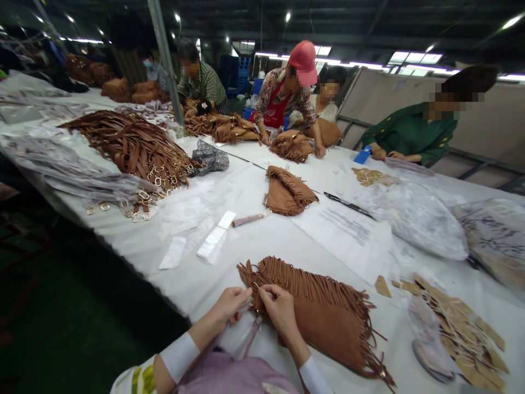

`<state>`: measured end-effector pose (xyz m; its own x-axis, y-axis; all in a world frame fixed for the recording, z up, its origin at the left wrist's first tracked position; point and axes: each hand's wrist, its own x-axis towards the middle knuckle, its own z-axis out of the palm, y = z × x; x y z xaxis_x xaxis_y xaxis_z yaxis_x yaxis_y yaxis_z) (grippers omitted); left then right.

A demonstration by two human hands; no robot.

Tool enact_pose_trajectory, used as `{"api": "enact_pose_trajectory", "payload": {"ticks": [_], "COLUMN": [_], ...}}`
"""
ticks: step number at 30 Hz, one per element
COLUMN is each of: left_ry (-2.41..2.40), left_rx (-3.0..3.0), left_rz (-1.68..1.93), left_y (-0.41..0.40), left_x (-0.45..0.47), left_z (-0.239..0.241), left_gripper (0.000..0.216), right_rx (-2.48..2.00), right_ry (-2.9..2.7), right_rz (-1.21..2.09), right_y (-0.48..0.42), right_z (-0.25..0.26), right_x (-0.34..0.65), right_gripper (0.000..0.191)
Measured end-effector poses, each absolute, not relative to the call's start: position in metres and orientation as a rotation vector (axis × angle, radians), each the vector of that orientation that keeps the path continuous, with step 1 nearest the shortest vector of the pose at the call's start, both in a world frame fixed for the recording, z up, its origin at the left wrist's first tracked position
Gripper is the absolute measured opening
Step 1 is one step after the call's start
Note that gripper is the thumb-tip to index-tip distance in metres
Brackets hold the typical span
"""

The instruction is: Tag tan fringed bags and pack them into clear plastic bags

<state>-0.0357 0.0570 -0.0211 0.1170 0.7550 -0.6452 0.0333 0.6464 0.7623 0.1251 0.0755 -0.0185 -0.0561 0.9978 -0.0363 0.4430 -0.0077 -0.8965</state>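
A brown fringed bag (328,323) lies on the white table in front of me, its fringe along the far edge and the right end. At its left end, my left hand (230,305) is closed with the fingers pinched on clear plastic around a thin strap (253,332), which hangs down toward my lap. My right hand (281,307) rests over the bag's left corner. Its thumb and fingertips pinch a small gold metal clasp (257,285), partly hidden by the fingers.
Beyond lie a second fringed bag (287,191), a printed sheet (344,235), a black pen-like tool (348,205) and white slips (216,238). Tan tags (463,334) are heaped at right, straps with gold buckles (135,148) at left. Several co-workers stand across the table.
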Motion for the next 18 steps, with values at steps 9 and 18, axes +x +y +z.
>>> {"api": "enact_pose_trajectory", "payload": {"ticks": [9, 18], "left_ry": [1.200, 1.204], "left_rx": [0.545, 0.631], "left_rz": [0.532, 0.573], "left_y": [0.068, 0.071], "left_x": [-0.042, -0.045], "left_z": [-0.025, -0.017], "left_gripper": [0.032, 0.024], "right_rx": [-1.532, -1.471], "right_ry": [-1.516, -1.544], "right_rz": [1.137, 1.379], "right_y": [0.075, 0.078], "right_z": [-0.017, -0.003], "right_x": [0.128, 0.134], "right_gripper": [0.022, 0.013]}}
